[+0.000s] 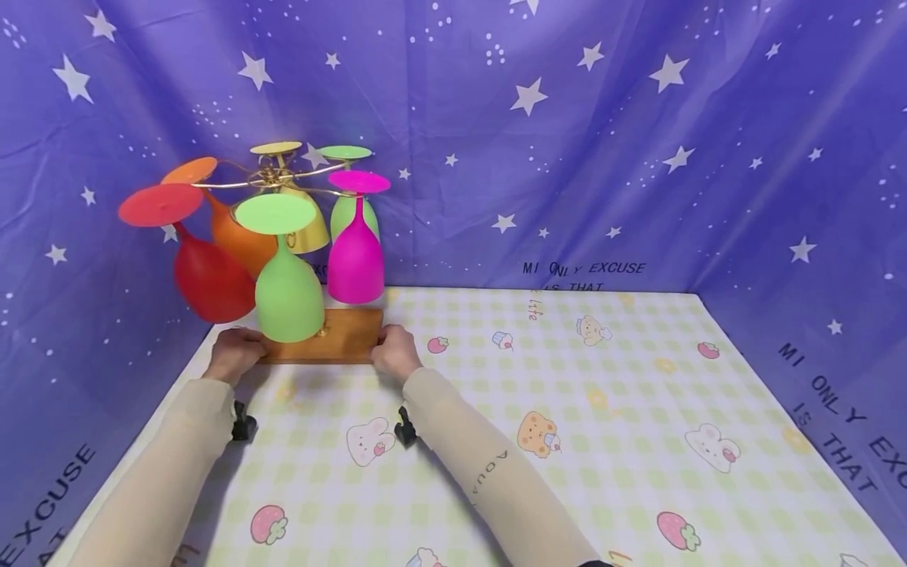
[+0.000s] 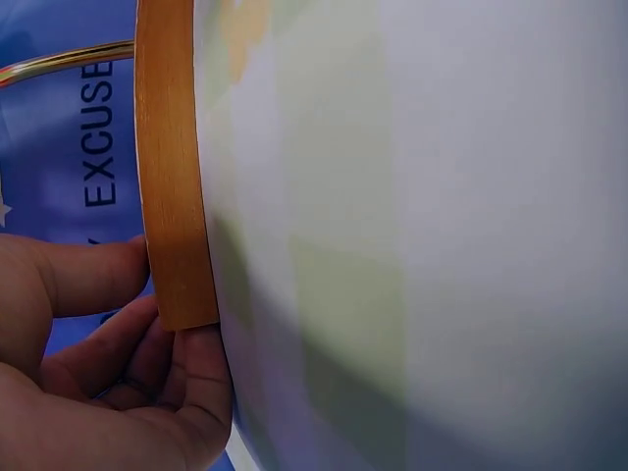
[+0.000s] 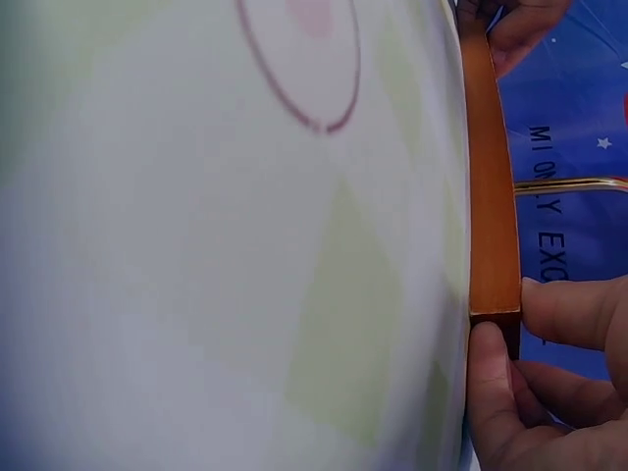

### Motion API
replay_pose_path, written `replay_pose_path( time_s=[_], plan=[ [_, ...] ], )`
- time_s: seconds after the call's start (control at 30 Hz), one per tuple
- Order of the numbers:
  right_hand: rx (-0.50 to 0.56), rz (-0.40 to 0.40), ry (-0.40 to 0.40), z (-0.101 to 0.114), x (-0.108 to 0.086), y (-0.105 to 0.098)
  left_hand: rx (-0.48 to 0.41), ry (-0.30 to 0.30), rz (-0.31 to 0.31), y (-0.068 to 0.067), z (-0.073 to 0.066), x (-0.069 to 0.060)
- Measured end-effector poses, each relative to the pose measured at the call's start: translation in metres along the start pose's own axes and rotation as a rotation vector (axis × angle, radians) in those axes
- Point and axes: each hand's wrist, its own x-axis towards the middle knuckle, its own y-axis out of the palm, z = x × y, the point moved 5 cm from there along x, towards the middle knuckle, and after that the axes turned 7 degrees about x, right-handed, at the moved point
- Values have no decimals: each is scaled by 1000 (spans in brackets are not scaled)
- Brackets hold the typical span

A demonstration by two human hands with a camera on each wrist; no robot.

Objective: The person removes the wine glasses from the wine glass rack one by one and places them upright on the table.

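A gold metal glass rack (image 1: 269, 177) with a brown wooden base (image 1: 347, 335) is at the far left of the table. Plastic goblets hang upside down from its arms: a red one (image 1: 209, 276), an orange one (image 1: 237, 236), a yellow one (image 1: 312, 228), a magenta one (image 1: 357, 264) and two green ones, the nearer (image 1: 289, 299) in front. My left hand (image 1: 235, 354) pinches the base's left end, thumb on top. At the right end, my right hand (image 1: 397, 353) holds it likewise. Whether the base touches the cloth is hard to tell.
A checked tablecloth (image 1: 602, 472) with cartoon prints covers the table. Behind and at both sides hangs a blue curtain (image 1: 453, 118) with white stars, close to the rack. Black wrist mounts (image 1: 243, 423) sit on both sleeves.
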Motion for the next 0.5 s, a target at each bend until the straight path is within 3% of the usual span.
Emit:
replay_pose_path(
  time_s=[0.2,0.5],
  plan=[
    [-22,16,13,-6,0,-6,-26,-40,54,7,-1,1],
    [-39,21,39,-13,-2,-19,-81,-39,88,15,-11,-2]
  ],
)
